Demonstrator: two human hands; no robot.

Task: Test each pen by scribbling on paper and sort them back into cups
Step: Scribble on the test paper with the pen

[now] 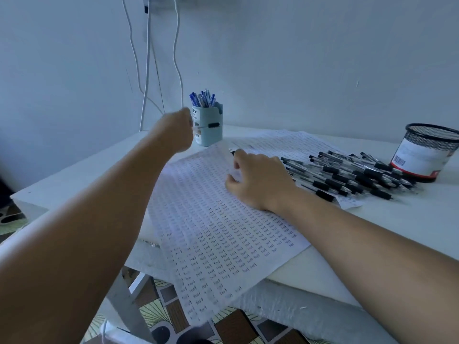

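Scribbled paper (218, 234) (flat), black pens (352, 175), mesh cup (429, 145)

Two bare forearms were seen, entering from the lower corners of the view. No sleeve, watch, bracelet or ring was shown on either arm; both were uncovered from the frame edge to the wrist. The left hand (179, 130) was seen from the back, slightly blurred, with the knuckles rounded. The right hand (260, 181) was also seen from the back, with the wrist crease and knuckles plainly shown. No gloves were worn. The fingernails could not be made out.
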